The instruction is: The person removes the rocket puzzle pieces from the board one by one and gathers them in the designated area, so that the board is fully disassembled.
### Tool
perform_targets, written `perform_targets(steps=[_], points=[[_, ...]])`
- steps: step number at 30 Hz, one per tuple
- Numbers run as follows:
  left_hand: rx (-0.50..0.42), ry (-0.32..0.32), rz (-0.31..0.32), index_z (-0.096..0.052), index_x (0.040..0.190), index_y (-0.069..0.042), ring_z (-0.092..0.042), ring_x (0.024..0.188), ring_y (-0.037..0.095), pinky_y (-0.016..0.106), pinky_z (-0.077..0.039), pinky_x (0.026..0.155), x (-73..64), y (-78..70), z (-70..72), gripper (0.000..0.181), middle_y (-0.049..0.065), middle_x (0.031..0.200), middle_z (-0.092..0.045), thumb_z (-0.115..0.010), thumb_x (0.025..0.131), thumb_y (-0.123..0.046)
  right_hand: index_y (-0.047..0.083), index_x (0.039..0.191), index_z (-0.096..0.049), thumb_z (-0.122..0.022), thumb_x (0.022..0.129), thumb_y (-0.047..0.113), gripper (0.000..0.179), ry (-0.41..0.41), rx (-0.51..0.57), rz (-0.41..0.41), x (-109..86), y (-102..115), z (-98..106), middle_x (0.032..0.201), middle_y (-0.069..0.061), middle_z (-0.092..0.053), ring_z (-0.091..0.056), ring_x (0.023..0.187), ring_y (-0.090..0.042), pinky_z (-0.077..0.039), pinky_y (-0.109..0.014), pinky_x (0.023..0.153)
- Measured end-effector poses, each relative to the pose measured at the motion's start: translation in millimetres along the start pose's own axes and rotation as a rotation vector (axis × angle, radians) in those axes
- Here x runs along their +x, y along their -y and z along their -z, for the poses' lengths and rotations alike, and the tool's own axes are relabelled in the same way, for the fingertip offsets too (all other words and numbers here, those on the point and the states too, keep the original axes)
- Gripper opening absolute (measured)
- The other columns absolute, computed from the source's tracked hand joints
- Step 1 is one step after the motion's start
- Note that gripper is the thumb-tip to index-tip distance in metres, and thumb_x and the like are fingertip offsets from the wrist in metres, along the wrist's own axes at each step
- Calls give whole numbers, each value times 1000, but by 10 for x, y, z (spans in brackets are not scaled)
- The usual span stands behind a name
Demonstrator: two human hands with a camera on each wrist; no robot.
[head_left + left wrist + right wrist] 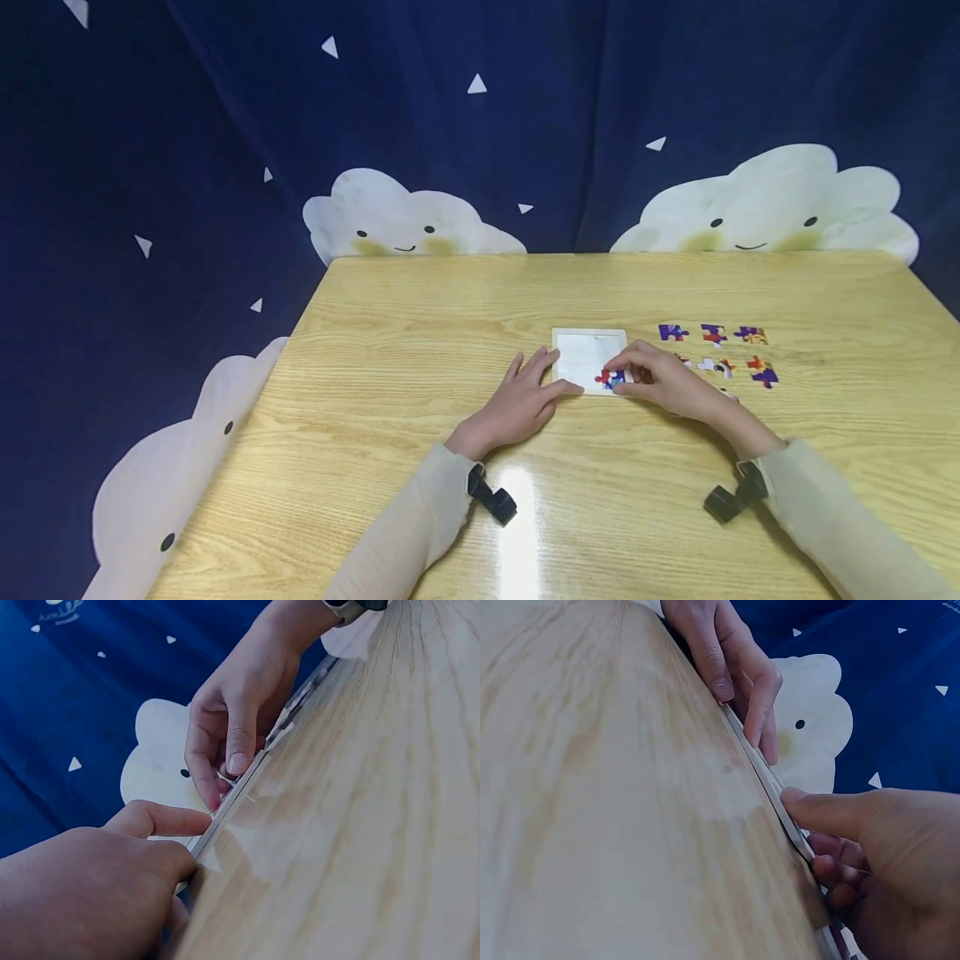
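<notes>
A square white puzzle tray (588, 358) with a raised frame lies on the table. My left hand (521, 404) rests at its left side, fingers spread, fingertips on the frame. At the tray's lower right corner, my right hand (667, 379) pinches a red and blue jigsaw piece (611, 379) between thumb and index finger. The right wrist view has the right thumb (825, 810) over the tray's edge (769, 784), with the other fingers curled beside it. In the left wrist view, the left index finger (180, 821) touches the tray's edge. The piece is partly hidden by the fingers.
Several loose jigsaw pieces lie in rough rows right of the tray, among them a purple one (672, 332) and an orange and purple one (763, 372). The right hand partly covers some. A dark blue curtain (525, 125) with white clouds hangs behind the wooden table (420, 317).
</notes>
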State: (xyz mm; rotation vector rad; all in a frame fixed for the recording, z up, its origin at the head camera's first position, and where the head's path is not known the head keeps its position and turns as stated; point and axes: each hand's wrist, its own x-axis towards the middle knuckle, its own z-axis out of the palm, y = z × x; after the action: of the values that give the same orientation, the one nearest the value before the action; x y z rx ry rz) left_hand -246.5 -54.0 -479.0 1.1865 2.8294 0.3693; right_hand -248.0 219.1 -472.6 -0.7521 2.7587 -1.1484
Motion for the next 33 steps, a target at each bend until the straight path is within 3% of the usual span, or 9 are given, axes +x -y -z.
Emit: perform_targets(steps=[7,18,33], points=[[4,1,7,-52,136,-39,-16,154,30,55,-15,123,-2,8,-3,36,10,163,-22,-35,107,-27,12,114,-68,-72,88,13,26,13,8,4,12,6,-4,90,-2,-54,-45,73,-5,-41,-21,62],[6,-4,2,-52,136,-39,-17,153,31,56,-16,123,-9,-5,11,36,11,163,-23,-35,107,-26,10,109,-67,-76,82,5,29,-83,17,95,0,14,-21,86,-3,-52,-43,70,-9,-38,-20,59],[14,-13,-4,-53,135,-39,-18,153,31,55,-16,123,-5,1,-6,36,11,163,-23,-36,107,-25,15,109,-69,-68,88,0,26,-131,40,125,-63,14,-31,93,1,-57,-48,73,-5,-43,-19,61]])
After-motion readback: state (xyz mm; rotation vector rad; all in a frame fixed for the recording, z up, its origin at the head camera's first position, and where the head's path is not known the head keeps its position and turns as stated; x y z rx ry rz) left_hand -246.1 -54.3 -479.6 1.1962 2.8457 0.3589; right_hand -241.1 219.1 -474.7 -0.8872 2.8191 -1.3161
